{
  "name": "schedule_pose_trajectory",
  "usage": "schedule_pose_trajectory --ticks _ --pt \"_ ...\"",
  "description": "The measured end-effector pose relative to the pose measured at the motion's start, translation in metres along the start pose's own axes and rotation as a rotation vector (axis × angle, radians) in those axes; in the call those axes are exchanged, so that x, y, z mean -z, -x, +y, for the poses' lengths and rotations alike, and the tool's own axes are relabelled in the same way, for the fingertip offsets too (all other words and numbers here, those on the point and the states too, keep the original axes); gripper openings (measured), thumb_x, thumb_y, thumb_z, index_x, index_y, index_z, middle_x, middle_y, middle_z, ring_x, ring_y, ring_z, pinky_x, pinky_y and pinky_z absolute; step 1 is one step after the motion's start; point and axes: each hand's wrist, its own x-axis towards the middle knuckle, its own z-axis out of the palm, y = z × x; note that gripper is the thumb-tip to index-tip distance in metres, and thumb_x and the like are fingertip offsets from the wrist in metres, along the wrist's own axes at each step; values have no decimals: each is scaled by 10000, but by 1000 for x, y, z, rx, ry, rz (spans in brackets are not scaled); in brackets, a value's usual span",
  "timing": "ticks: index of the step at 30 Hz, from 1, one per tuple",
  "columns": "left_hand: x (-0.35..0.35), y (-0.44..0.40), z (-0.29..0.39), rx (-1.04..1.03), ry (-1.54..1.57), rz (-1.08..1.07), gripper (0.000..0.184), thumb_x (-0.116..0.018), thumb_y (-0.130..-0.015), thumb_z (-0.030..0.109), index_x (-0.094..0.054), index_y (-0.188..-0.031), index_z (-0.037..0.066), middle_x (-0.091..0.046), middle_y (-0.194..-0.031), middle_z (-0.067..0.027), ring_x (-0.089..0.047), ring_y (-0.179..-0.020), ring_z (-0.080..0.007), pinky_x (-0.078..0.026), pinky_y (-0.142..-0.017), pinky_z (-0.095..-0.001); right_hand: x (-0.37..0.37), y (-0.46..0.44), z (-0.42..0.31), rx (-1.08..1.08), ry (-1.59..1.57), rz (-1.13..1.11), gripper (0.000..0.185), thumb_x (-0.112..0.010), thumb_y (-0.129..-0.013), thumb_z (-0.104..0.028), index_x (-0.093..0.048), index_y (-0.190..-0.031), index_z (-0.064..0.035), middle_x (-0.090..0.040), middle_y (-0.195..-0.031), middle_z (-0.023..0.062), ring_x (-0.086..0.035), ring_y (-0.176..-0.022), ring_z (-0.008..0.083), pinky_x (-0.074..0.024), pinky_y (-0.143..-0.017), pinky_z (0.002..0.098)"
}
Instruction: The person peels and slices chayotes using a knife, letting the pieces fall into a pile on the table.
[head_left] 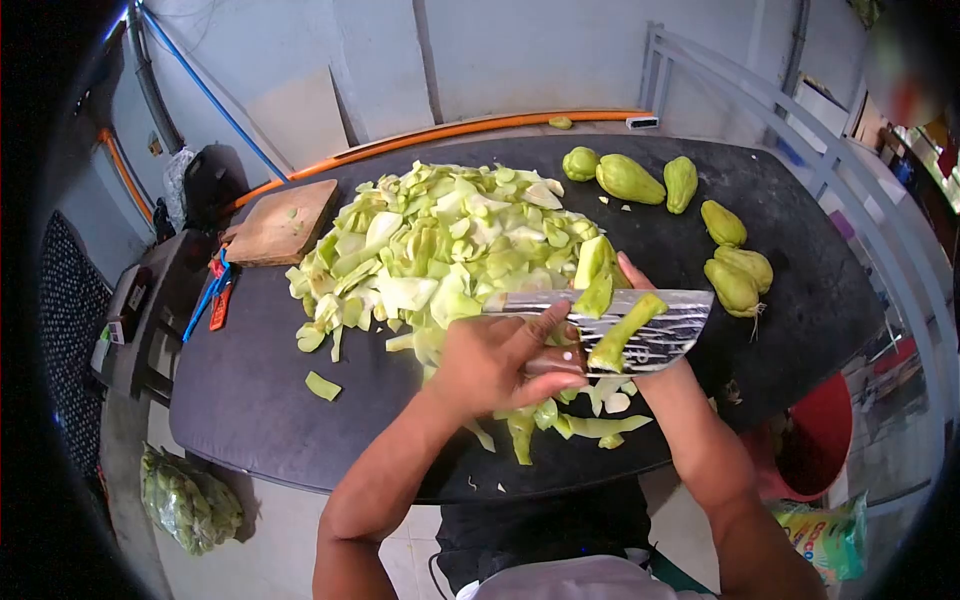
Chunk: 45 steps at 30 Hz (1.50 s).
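Two chayotes' worth or more of green trimmings sit loose at the near side of the worktop, below the hands. Near left, on the floor: clear plastic bag with green contents. Near right: red bucket beside the worktop edge.

Middle: left hand closed round the wooden handle of a broad cleaver, index finger against the blade. Right hand mostly behind the blade; fingertips show past its far side, next to a pale green chunk. The chunk seems held there, but the grip is hidden, so cannot tell for sure. One cut strip lies on the blade face.

Step looks like cutting pieces off the chunk in the air. To do it well, the right fingertips should curl back from the edge, since the blade hides most of that hand. Short, controlled strokes seem best; wet flesh probably slips. Clearing the strip off the blade first would likely help the next cut run clean. Working over the pile would catch the pieces.

Beyond: big pile of cut pieces, just left of the chunk. Far left, wooden board. Far right, six whole chayotes in a loose arc, well within the edge.
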Motion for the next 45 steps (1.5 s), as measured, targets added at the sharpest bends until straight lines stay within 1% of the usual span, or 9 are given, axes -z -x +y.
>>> schedule_pose_trajectory --ticks 2,4,10,13,27,38,41,42,45 --pt "-1 2 -22 110 20 -13 716 -791 -790 499 -636 -1306 28 -708 -748 -119 -714 -655 -268 -566 -654 -350 24 -6 5 221 61 211 435 -440 -1037 -412 -600 -1276 -87 -687 -1129 125 -671 -1036 309 -562 -913 492" --pt "4 4 -47 283 -49 -12 632 -758 -843 483 -660 -1270 28 -749 -824 -129 -743 -705 -257 -581 -662 -349 43 -7 -10 0 80 -240 429 -452 -1038 -378 -561 -1322 -76 -647 -1239 144 -637 -1121 320 -507 -980 572" --pt "9 7 -57 426 -125 27 513 -738 -881 391 -669 -1267 59 -762 -930 -122 -753 -825 -257 -579 -747 -331 19 -4 -9 27 81 178 372 -458 -1045 -353 -598 -1256 -80 -655 -1235 124 -608 -1181 283 -498 -905 677" --pt "1 1 -45 485 -20 -22 491 -725 -894 344 -662 -1273 38 -762 -939 -131 -754 -862 -230 -571 -792 -321 19 -8 -7 71 190 233 459 -526 -992 -505 -588 -1267 -142 -663 -1182 78 -626 -1086 272 -537 -789 538" --pt "-16 0 6 -201 -137 57 826 -816 -709 525 -618 -1331 21 -604 -648 -30 -615 -536 -193 -515 -554 -320 54 -10 -15 -63 -156 -240 576 -437 -1027 -499 -500 -1408 -72 -584 -1362 154 -571 -1238 284 -424 -1100 458" --pt "-12 3 -15 -52 -86 30 824 -844 -703 493 -609 -1340 27 -692 -750 -93 -692 -638 -259 -553 -640 -359 47 -18 -5 180 115 15 525 -419 -1044 -464 -500 -1404 -91 -586 -1351 123 -586 -1189 274 -460 -1058 434" --pt "-11 4 -5 -119 -54 78 784 -828 -728 511 -626 -1327 47 -706 -762 -112 -716 -674 -269 -566 -705 -371 49 -19 -8 -35 -113 -437 536 -408 -1045 -473 -482 -1434 -113 -563 -1375 137 -563 -1220 278 -438 -1083 434" --pt "-11 2 -5 -122 -40 82 776 -824 -733 510 -629 -1324 47 -704 -755 -112 -714 -669 -275 -567 -702 -372 24 -11 0 153 149 2 547 -394 -1046 -491 -483 -1436 -117 -557 -1382 132 -555 -1234 281 -438 -1078 444" --pt "-7 -2 -9 -15 -30 6 745 -812 -756 497 -630 -1320 46 -699 -729 -119 -710 -652 -304 -574 -669 -371 45 -14 -5 204 161 -4 515 -492 -1029 -456 -526 -1393 -93 -616 -1306 99 -608 -1168 258 -498 -1002 415"
